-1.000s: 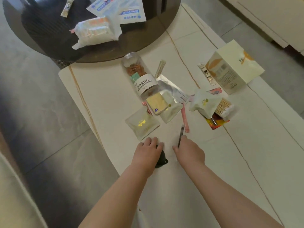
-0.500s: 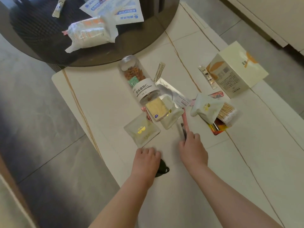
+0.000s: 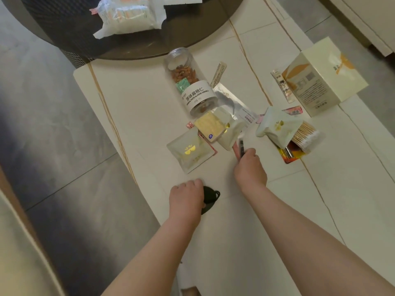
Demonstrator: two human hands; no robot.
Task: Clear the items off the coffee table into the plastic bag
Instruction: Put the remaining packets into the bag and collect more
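Both hands work near the front of the white tabletop (image 3: 136, 107). The left hand (image 3: 186, 198), fingers curled, grips a crumpled black plastic bag (image 3: 210, 197) close to the tabletop's left edge. The right hand (image 3: 249, 170) pinches a thin black pen-like stick (image 3: 241, 145) and touches a pink sachet strip (image 3: 235, 149) beside it. Just beyond lie a pale pouch (image 3: 190, 151), a yellow packet (image 3: 210, 127) and an almond jar (image 3: 190, 82) on its side; cotton swabs (image 3: 304, 135) and a cream box (image 3: 322, 77) sit toward the right edge.
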